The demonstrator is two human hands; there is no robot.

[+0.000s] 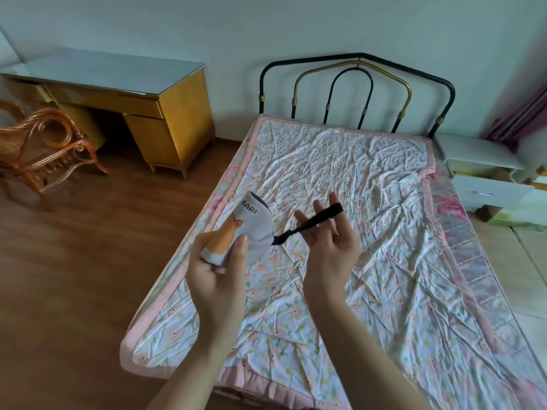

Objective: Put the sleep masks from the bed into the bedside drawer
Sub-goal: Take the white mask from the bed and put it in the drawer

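Both of your hands are raised above the bed, near its left edge and about midway along its length, and between them they carry one sleep mask. Your left hand is closed around the mask's lower end, thumb pressed on the front and the other fingers wrapped behind, so the grey padded part sticks up and away from you, toward the headboard; the mask shows an orange animal shape and the letters "BARA". Your right hand is palm-up with the fingers spread and slightly curled, and the mask's black strap is stretched taut from the mask's right side across those fingers, looped over the far fingertips. The mask is clear of the floral quilt, held in the air over it. Beyond the bed's right side, level with the headboard, stands the white bedside table, and its drawer is pulled out toward you. To the left of the bed, across the wooden floor, are a yellow desk and a rattan chair
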